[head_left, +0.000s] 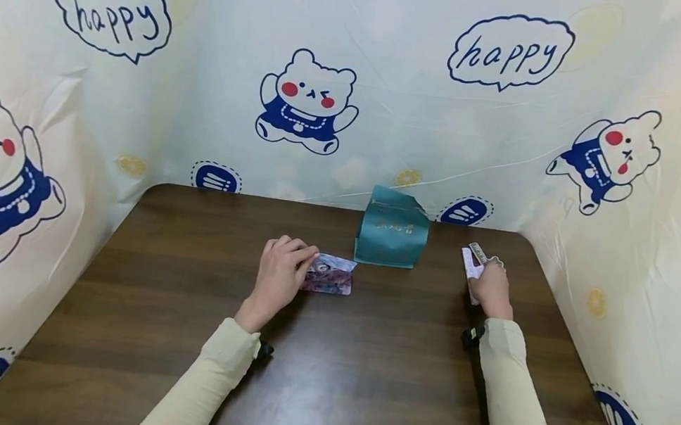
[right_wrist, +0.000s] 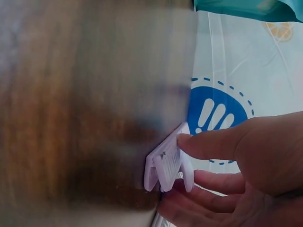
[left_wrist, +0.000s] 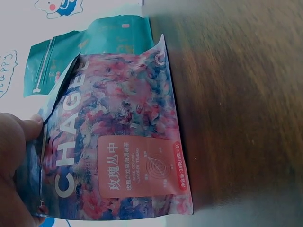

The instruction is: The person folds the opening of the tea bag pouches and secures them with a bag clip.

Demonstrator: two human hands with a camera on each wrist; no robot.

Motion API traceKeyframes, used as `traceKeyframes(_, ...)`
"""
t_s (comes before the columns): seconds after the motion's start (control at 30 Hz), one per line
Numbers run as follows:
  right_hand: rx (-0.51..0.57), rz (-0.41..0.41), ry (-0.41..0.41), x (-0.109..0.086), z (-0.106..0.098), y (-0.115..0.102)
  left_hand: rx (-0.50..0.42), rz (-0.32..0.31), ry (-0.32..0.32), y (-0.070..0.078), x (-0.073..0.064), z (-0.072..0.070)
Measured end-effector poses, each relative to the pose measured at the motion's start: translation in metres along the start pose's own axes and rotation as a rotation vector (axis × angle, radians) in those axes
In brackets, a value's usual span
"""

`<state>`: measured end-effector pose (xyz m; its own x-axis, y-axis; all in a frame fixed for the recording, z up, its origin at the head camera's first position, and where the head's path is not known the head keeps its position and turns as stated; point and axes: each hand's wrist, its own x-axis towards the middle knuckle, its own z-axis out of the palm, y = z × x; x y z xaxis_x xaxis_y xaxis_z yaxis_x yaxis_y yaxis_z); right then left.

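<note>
Head view: on the bench (head_left: 373, 358), the left hand (head_left: 282, 269) pinches the floral bag (head_left: 332, 277) at one end; the right (head_left: 493, 289) grips a white clip (head_left: 468, 261). I reckon a loosened pinch could let the bag slip. Beyond it, the green pouch (head_left: 391, 236) stands close enough to be knocked.

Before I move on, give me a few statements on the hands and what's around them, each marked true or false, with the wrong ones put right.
1. The left hand holds the floral pouch. True.
2. In the head view, the teal bag is to the right of the floral pouch. True.
3. The right hand grips the teal bag. False: it holds a white clip.
4. The floral pouch's large white lettering reads HAPPY. False: it reads CHAGEE.
5. The tabletop is brown. True.
</note>
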<state>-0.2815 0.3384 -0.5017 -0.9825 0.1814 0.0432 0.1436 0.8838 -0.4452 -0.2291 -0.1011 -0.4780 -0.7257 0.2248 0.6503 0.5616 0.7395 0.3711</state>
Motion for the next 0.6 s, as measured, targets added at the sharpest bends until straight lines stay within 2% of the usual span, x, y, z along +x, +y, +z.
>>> traceKeyframes(0.17, 0.044, 0.032, -0.031, 0.003, -0.004, -0.002, -0.011, -0.015, 0.007, 0.000, 0.000, 0.000)
traceKeyframes(0.6, 0.060, -0.002, -0.047, -0.007, -0.014, -0.011, -0.019, -0.009, 0.034, -0.001, -0.002, 0.001)
